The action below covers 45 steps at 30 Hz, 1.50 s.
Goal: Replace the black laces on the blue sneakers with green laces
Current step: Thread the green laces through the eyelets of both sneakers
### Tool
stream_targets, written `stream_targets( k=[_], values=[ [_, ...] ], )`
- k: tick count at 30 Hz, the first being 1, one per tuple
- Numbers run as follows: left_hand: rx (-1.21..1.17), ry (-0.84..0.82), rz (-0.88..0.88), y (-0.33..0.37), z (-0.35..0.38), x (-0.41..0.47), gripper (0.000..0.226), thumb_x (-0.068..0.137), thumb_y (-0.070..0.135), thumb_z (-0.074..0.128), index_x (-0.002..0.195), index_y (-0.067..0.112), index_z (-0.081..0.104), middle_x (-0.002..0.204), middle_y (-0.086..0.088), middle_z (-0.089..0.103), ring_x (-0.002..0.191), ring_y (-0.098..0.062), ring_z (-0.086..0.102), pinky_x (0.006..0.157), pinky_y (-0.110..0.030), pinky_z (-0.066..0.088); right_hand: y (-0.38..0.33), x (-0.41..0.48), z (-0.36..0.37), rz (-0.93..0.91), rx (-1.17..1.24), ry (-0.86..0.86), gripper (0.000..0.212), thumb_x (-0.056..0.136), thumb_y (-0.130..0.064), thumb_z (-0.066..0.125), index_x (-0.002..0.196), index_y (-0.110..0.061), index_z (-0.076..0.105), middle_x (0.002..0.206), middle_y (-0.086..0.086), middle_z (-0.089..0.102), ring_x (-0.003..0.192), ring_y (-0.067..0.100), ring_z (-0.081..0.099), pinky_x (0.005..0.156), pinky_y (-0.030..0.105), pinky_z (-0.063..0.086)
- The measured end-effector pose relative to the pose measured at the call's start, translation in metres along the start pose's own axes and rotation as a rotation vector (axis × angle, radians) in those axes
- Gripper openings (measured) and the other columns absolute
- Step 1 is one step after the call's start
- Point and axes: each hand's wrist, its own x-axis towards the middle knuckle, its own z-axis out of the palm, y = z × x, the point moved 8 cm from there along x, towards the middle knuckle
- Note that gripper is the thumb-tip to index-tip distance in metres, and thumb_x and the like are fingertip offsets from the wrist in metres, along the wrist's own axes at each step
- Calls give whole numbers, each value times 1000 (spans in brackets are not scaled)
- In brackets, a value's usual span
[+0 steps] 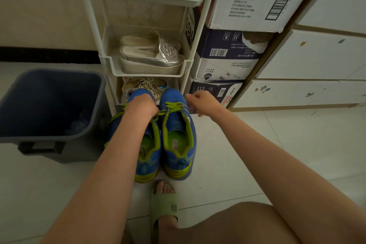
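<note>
**On the floor (237, 154), at 12 o'clock from the person: green lacing in hand**

Left sneaker (147, 156) and right sneaker (179, 130) stand side by side, touching, toes at 12 o'clock against the foot of the rack (107, 59). Green laces (174, 106) cross the right sneaker's eyelets. More green lace runs out at 9 and 3 o'clock from under the left hand (141, 105). No black lace is in view.

The left hand lies curled over the left sneaker's lacing and appears to grip the lace there, though its fingers are hidden. The right hand (202, 101) hovers at 3 o'clock of the right sneaker's toe, fingers loosely bent; blur hides whether it pinches anything.

A bin (49, 95) sits at 9 o'clock of the pair, stacked boxes (223, 61) at 2 o'clock, and a slipper (164, 206) at 6 o'clock.

Handling, by judgement: the laces are light, limp and flat, so they are likely to twist and slip back through eyelets unless kept taut. Pinch the tips for threading and both free ends for tightening. The sneakers look light, with soft uppers that yield. The heel collar or sole edge should steady one better than pressing the tongue.
</note>
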Motion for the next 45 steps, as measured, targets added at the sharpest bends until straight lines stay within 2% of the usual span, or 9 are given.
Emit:
stream_targets(
  k=[3, 6, 12, 22, 27, 31, 34, 40, 45],
  values=[
    [-3, 55, 113, 6, 3, -4, 19, 83, 22, 67, 101, 26, 71, 113, -6, 64, 100, -25, 60, 86, -36, 51, -22, 2, 10, -181, -84, 16, 14, 91, -10, 56, 97, -9, 68, 101, 11, 65, 92, 19, 56, 80, 29, 45],
    [10, 129, 208, 15, 1, -11, 18, 85, 26, 68, 99, 37, 72, 121, -6, 57, 104, -27, 58, 88, -39, 48, -27, -1, 27, -276, -331, -17, 16, 88, -20, 63, 101, -22, 71, 115, 12, 55, 110, 28, 43, 93, 29, 32],
    [-3, 198, 242, 20, -3, -25, 14, 87, 21, 64, 93, 30, 73, 110, 0, 68, 102, -23, 62, 85, -38, 52, -33, -5, 37, -332, -566, 84, 20, 89, -33, 62, 106, -27, 69, 122, 7, 48, 114, 30, 34, 95, 31, 28],
    [15, 251, 331, 22, -4, -29, 15, 91, 26, 60, 99, 23, 72, 105, -1, 69, 98, -22, 63, 76, -35, 51, -26, -2, 37, -260, -463, 74, 20, 89, -36, 62, 105, -26, 69, 121, 7, 48, 116, 31, 32, 93, 32, 24],
    [99, 75, 259, 21, 10, -19, 23, 95, 20, 46, 96, 6, 64, 107, -16, 65, 86, -29, 59, 64, -33, 38, -20, 4, 44, -161, -508, 57, 34, 99, -37, 43, 117, -18, 66, 127, 11, 42, 117, 32, 30, 98, 37, 25],
    [150, -29, 197, 20, 15, -15, 22, 98, 9, 39, 109, -1, 56, 97, -15, 58, 90, -29, 54, 71, -35, 39, -28, 5, 57, -210, -650, 81, 35, 100, -25, 37, 120, -6, 58, 131, 15, 37, 120, 32, 30, 100, 39, 24],
    [107, -64, 203, 16, 17, -9, 27, 97, 9, 40, 116, 3, 59, 111, -17, 60, 90, -28, 53, 72, -33, 39, -25, 7, 54, -190, -542, 0, 34, 99, -28, 40, 118, -11, 62, 131, 12, 38, 121, 32, 28, 101, 37, 22],
    [-17, -32, 306, 17, 11, -16, 19, 93, 29, 56, 90, 14, 68, 89, -11, 62, 84, -25, 57, 75, -40, 46, -18, 1, 42, -231, -383, -34, 22, 92, -37, 58, 106, -24, 69, 128, 6, 42, 121, 29, 27, 97, 34, 21],
    [41, 17, 240, 14, 15, -18, 32, 97, 30, 45, 74, 9, 55, 75, -16, 56, 82, -32, 57, 62, -33, 34, -20, 7, 57, -130, -565, -28, 36, 98, -36, 44, 116, -11, 61, 134, 11, 34, 120, 32, 27, 100, 38, 22]
  ],
)
